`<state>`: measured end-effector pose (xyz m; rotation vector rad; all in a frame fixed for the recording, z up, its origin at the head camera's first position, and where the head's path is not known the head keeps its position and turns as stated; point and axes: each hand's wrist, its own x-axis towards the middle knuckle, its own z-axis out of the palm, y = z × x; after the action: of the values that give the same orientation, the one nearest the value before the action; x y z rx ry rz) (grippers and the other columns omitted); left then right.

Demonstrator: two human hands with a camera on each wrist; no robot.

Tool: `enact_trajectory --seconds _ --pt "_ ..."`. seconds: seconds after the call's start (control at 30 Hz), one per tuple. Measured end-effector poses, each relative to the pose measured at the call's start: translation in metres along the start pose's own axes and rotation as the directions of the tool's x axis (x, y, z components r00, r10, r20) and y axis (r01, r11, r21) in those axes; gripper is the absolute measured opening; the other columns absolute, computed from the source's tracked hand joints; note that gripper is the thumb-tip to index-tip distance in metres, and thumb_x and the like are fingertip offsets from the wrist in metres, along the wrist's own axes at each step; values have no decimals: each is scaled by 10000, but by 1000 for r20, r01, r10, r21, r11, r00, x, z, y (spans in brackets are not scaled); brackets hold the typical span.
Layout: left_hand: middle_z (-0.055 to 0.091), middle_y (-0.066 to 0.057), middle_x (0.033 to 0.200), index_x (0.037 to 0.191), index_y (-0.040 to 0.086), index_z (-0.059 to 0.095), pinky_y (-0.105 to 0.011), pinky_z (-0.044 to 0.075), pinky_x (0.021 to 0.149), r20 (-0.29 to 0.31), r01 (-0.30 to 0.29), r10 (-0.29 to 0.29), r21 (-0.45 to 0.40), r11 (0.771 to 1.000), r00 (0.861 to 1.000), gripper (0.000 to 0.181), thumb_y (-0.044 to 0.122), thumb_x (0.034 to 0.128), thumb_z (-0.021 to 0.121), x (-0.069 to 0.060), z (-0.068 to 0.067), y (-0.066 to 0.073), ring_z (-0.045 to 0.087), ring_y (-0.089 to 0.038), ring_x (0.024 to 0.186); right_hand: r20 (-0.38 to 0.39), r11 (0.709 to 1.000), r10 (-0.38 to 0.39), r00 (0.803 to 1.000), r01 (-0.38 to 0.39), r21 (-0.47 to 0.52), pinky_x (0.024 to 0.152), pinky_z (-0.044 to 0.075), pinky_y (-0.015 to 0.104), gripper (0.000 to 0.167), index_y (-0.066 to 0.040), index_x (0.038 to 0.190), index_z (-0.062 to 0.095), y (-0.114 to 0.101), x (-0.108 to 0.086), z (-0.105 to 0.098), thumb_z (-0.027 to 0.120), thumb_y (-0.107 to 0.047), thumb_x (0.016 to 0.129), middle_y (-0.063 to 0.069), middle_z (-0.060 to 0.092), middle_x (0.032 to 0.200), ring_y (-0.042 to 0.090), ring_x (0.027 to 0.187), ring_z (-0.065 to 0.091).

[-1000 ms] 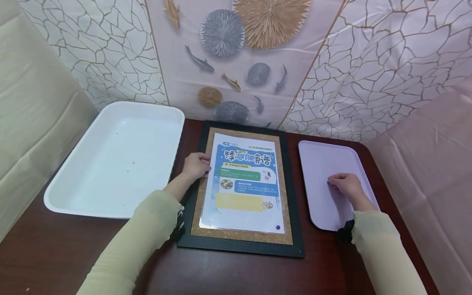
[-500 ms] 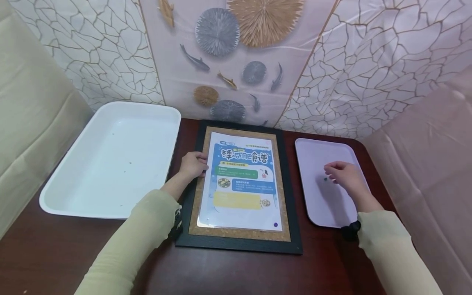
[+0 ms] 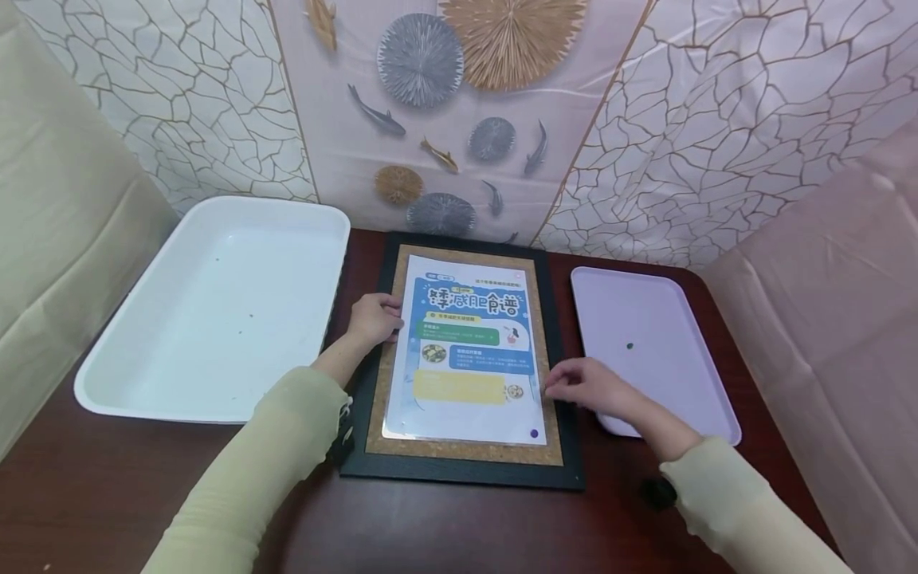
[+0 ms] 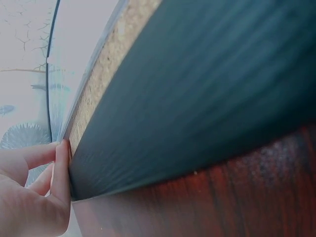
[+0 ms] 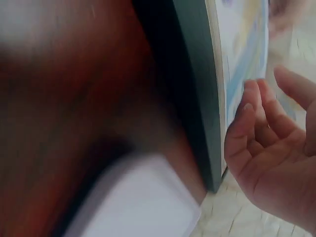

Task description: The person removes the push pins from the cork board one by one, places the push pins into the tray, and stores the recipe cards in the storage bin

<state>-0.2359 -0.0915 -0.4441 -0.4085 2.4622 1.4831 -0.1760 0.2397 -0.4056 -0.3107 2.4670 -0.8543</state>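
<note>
A printed, glossy sheet (image 3: 466, 422) lies on a black-framed cork board (image 3: 459, 472). My left hand (image 3: 374, 320) is at the sheet's left edge; in the left wrist view the thumb and fingertips of that hand (image 4: 39, 192) meet on the edge, pinching it. Beside the sheet's right edge hovers my right hand (image 3: 591, 387), fingers loosely bent. The right wrist view shows this hand (image 5: 276, 148) with thumb and fingers apart and nothing visible between them. A purple dot (image 3: 534, 434) marks the sheet's lower right corner, and a small green piece (image 3: 629, 346) lies on the lilac tray (image 3: 667, 343).
To the left of the board stands a large white tray (image 3: 208, 319) with several tiny dark specks inside. The lilac tray is close on the board's right, partly under my right forearm. Patterned cloth (image 3: 244, 88) hangs behind the dark red table (image 3: 430, 526).
My right hand has left the lilac tray and moved leftward to the sheet's right edge, leaving the green piece in plain view. My left hand stays at the left edge.
</note>
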Motion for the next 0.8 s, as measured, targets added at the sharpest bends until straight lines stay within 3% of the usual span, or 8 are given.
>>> enact_trajectory --seconds 0.2,0.53,0.8 --pt "630 -146 1131 1288 46 531 -146 527 572 1 -1 1 -1 1000 1000 407 36 885 587 -1 0 0 650 -248 961 138 995 -32 990 45 -94 576 434 212 100 -81 885 696 -12 -6 27 689 -164 830 -12 593 690 121 654 518" --pt "626 -139 1124 1288 55 529 -252 571 718 -8 9 -9 -2 1000 1000 400 61 893 592 0 2 0 647 -246 958 148 983 8 989 19 -182 582 446 210 44 -95 772 677 -21 -7 38 705 -69 795 -24 593 697 110 661 507" --pt "625 -141 1124 1283 56 533 -204 560 656 -11 18 -18 -3 1000 1000 396 66 892 597 0 1 1 649 -246 960 203 973 1 979 45 -225 582 430 207 117 -113 732 653 -27 -5 36 686 -24 800 -22 555 669 105 653 491"
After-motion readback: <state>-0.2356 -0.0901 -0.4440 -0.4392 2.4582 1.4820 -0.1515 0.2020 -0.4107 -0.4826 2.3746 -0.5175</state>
